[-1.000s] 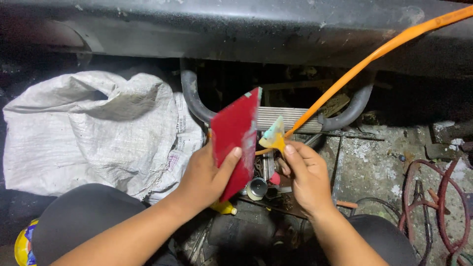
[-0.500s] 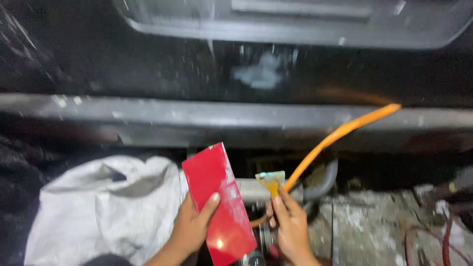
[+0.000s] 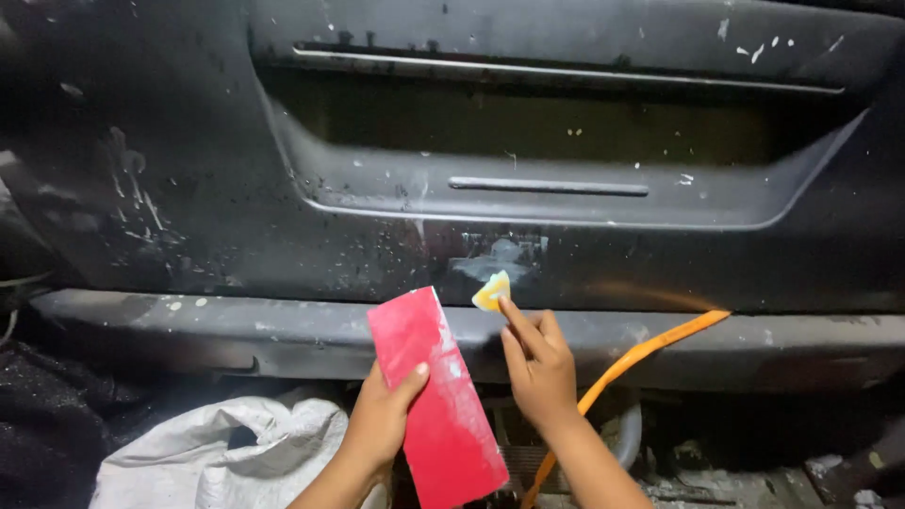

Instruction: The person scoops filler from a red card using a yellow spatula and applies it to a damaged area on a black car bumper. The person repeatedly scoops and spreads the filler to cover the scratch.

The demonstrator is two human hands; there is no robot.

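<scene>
Gripping red board [image 3: 436, 401] w/ left hand [image 3: 385, 421], right hand [image 3: 539, 366] fingers pinching yellow scraper [image 3: 491, 291] (touching dark panel [image 3: 283, 236]).

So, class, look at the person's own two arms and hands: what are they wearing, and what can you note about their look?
Both are bare. The left hand and right hand wear no gloves, and I see no rings, watch or bands. Both forearms show no sleeves down to the picture's lower edge. No marks or tape show on them in this dim light.
</scene>
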